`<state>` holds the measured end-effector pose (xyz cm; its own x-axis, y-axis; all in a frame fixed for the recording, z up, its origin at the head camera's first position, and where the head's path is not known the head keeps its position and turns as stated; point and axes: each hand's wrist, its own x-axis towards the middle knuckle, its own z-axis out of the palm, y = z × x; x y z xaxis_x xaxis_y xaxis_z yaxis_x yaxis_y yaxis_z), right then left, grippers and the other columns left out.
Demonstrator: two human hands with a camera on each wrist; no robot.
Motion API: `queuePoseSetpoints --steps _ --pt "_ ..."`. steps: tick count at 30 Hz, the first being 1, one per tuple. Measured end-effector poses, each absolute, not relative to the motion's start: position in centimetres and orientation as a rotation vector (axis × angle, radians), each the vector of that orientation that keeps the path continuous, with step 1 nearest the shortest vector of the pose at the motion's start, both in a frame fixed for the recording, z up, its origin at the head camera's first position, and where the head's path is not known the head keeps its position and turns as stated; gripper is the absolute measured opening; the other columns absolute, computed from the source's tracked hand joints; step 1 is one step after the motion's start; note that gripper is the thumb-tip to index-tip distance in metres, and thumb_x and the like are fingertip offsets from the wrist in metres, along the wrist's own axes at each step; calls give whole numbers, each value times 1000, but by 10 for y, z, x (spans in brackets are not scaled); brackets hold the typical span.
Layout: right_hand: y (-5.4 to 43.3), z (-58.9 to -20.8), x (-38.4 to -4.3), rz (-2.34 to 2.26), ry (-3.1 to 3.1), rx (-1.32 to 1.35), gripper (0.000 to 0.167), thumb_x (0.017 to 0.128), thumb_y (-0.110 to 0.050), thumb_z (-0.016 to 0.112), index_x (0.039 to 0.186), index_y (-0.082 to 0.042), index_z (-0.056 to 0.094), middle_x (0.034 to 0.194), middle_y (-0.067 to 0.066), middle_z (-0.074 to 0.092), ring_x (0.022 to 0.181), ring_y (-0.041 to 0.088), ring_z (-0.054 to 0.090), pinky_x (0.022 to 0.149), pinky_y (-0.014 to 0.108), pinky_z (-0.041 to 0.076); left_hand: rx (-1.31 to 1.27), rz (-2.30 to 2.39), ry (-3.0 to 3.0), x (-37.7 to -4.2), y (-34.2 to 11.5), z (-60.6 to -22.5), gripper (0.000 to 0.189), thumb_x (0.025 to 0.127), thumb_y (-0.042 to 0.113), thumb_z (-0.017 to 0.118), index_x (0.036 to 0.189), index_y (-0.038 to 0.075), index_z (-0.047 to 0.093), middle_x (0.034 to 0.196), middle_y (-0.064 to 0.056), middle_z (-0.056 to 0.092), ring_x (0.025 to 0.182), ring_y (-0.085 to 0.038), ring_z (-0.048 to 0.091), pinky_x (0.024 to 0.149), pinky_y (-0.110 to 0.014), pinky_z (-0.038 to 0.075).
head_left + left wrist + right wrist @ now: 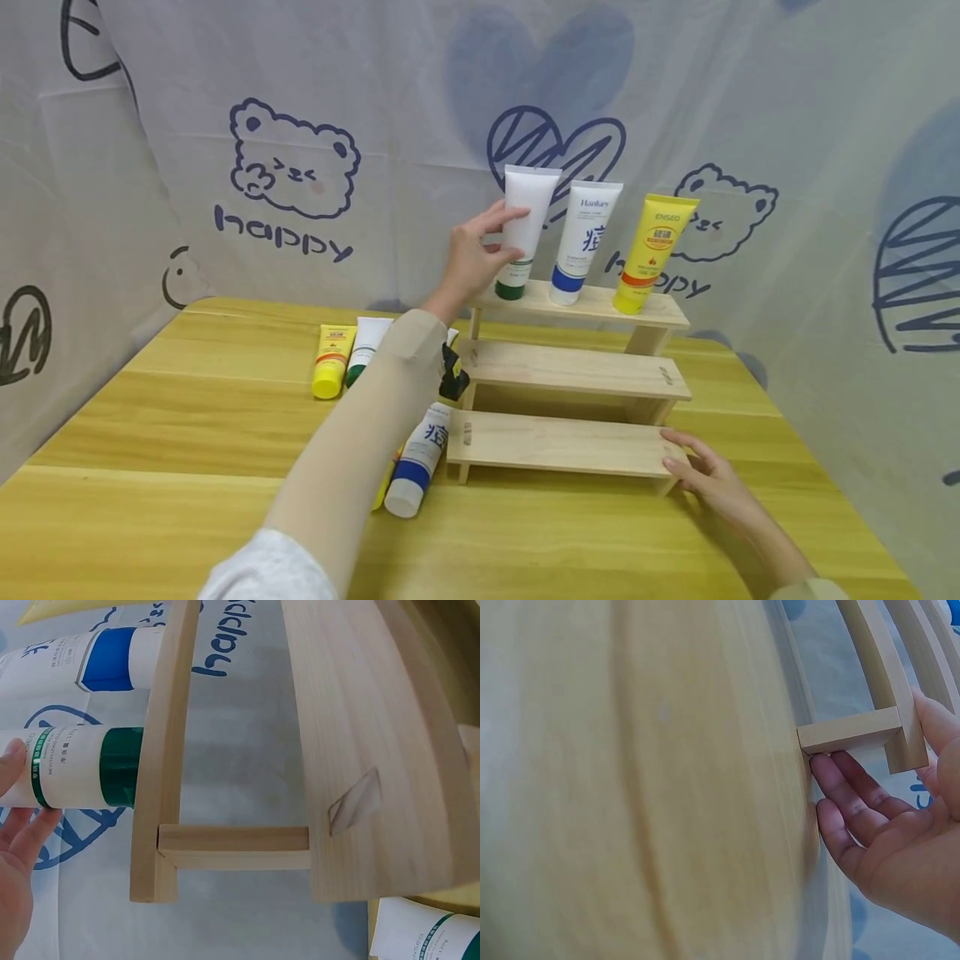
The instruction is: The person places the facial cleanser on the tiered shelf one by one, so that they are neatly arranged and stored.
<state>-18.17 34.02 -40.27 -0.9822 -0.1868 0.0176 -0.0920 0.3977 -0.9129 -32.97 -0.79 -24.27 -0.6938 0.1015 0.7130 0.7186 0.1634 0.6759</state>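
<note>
My left hand (480, 250) pinches a white tube with a green cap (528, 208) between thumb and fingers. The tube stands cap down at the left end of the top tier of a three-step wooden display stand (562, 446). To its right on that tier stand a white tube with a blue cap (585, 242) and a yellow tube (656, 250), both cap down. My right hand (712, 483) grips the right end of the lowest step, fingers by the leg (847, 731) in the right wrist view.
Left of the stand, several tubes lie on the wooden table (187, 417): a yellow tube (332, 358), a white tube with a green cap (367, 342) and a white tube with a blue band (420, 454). My left forearm partly hides others. A printed cloth (405, 100) hangs behind.
</note>
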Motion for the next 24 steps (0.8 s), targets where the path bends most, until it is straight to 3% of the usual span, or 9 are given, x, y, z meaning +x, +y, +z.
queuePoseSetpoints --steps 9,16,24 --pt "341 -404 -183 -1655 2543 -294 41 94 -13 47 133 -5 36 110 -16 48 88 7 51 69 27 46 -712 -1598 -1944 -330 -7 -243 34 71 -8 69 99 -1 52 130 -14 46 100 -27 56 76 -27 49" --pt "340 -404 -182 -1658 2535 -294 42 94 -13 47 133 -5 36 112 -9 46 88 8 51 68 27 46 -684 -1652 -1910 -331 -6 -248 39 71 -8 68 105 -3 50 125 -15 49 102 -26 55 79 -27 48" --pt "341 -404 -183 -1686 2534 -320 39 93 -12 47 132 -7 40 108 -17 49 88 5 52 68 26 46 -682 -1686 -1887 -325 -9 -252 38 75 -6 67 110 -5 51 113 -17 54 99 -26 56 78 -26 48"
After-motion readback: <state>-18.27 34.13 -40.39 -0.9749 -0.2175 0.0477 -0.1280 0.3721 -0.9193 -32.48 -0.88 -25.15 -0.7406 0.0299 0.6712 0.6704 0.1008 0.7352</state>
